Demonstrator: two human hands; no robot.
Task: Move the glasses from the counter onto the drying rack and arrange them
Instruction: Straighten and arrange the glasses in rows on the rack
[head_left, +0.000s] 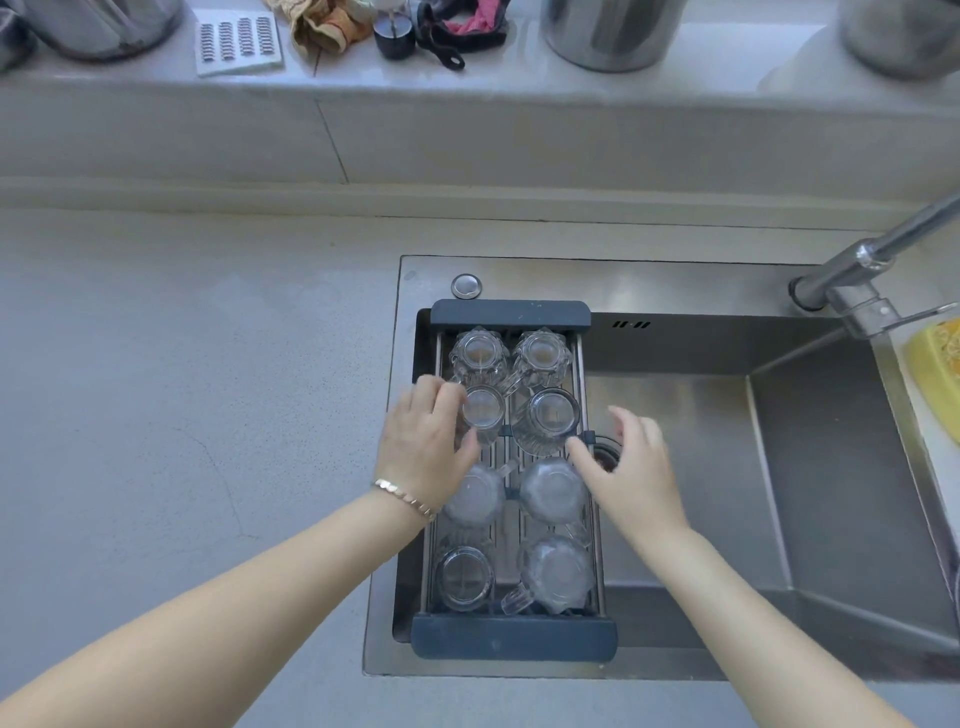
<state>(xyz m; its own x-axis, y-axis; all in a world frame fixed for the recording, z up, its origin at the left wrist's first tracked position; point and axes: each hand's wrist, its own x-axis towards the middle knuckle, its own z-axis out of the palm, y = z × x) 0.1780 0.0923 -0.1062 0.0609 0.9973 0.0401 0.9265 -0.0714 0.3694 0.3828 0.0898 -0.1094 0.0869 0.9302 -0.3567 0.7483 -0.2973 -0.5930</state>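
Note:
A dark-framed drying rack (511, 313) spans the left end of the sink. Several clear glasses stand upside down on it in two columns. My left hand (423, 441), with a bracelet at the wrist, wraps its fingers and thumb around the glass (484, 408) second from the back in the left column. Beside it stands the matching glass (551, 415) of the right column. My right hand (631, 467) hovers just right of that glass with fingers spread and nothing in it; whether the thumb touches the glass is unclear. No glasses show on the grey counter (182, 389).
The steel sink basin (727, 467) lies to the right of the rack, with a faucet (872, 270) at the back right and a yellow sponge (935, 374) on the right rim. A raised ledge behind holds metal pots (613, 31), a grater (236, 44) and cloths.

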